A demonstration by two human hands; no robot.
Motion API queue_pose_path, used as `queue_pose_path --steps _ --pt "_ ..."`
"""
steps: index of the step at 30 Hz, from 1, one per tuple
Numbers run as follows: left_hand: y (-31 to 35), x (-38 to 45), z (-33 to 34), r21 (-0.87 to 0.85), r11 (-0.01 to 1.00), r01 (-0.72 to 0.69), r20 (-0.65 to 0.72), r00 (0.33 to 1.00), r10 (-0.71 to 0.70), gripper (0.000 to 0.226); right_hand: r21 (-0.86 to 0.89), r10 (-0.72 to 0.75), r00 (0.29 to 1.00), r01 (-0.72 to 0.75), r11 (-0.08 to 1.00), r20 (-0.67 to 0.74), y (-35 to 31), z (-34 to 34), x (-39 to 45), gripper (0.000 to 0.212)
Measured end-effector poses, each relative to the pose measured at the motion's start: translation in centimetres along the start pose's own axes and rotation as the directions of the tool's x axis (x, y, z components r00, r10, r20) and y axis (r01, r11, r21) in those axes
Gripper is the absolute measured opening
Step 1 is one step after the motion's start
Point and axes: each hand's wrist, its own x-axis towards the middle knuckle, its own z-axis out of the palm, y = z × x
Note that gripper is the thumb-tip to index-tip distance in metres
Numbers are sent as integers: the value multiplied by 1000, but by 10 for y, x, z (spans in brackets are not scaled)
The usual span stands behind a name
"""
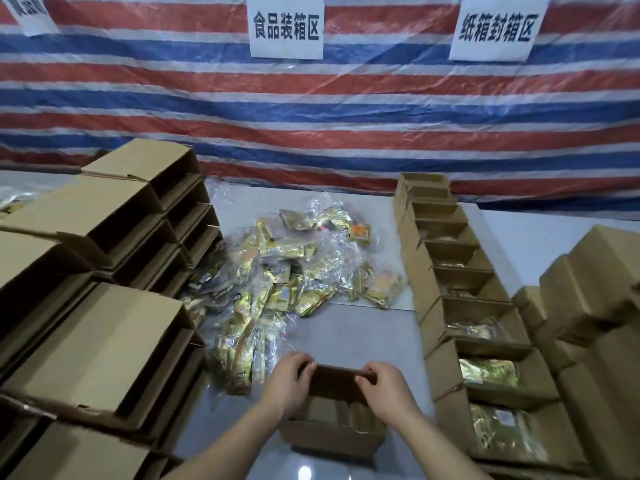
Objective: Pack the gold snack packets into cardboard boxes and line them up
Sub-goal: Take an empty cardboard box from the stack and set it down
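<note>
Both hands, left hand (289,377) and right hand (388,386), curled their fingers over the far flap of an empty cardboard box (332,427) at the near edge. A row of filled boxes (481,327) stood lined up rightward; many gold snack packets (277,282) remained heaped mid-table, with empty boxes (104,271) stacked left.

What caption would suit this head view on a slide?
Both hands, left and right, grip an open cardboard box between a gold packet pile and a row of filled boxes.

On the table (346,337), a box (332,434) sits at six o'clock, packets (277,271) at centre, stacked boxes (104,271) at nine, a row of boxes (464,289) at three.
</note>
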Motion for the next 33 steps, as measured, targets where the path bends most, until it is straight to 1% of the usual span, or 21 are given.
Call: queue_pose_path --steps 5,9,12,15,20,23,26,28,30,31,32,33 --pt "-21 1 24 -1 1000 24 -1 1000 -24 20 15 38 999 -38 999 11 17 30 4 5" --pt "-34 -2 37 -36 999 20 -63 998 -23 17 12 49 999 -49 999 -7 24 46 -1 4" --pt "-38 -3 39 -45 999 6 -86 996 -10 16 7 19 999 -19 1000 -31 27 49 -3 5" --pt "-41 -6 40 -58 998 17 -79 997 -22 17 6 -6 999 6 1000 -31 32 48 -2 12" --pt "-46 -7 45 -55 998 13 -89 996 -18 17 -20 1 999 -2 1000 -51 32 52 -4 5" --pt "-49 -9 47 -45 999 17 -103 994 -22 18 -32 3 997 -6 999 -74 33 55 -7 10" --pt "-48 -11 47 -76 997 7 -85 996 -13 17 -34 8 997 -11 999 -79 32 54 -9 8" --pt "-47 -10 44 -184 982 52 -81 994 -68 16 -20 19 998 -20 1000 -66 32 53 -10 7" --pt "-46 0 32 -329 939 99 -119 982 -145 14 -4 23 998 -23 1000 -56 31 51 -10 12" --pt "-47 8 23 -363 925 115 -148 973 -179 15 -1 15 998 -15 1000 -69 30 50 -9 14" --pt "-50 19 13 -356 925 128 -180 962 -203 19 2 4 996 -4 1000 -89 28 48 -8 17" --pt "-53 31 3 -315 938 146 -212 952 -219 24 2 -6 994 6 1000 -109 25 46 -6 20"
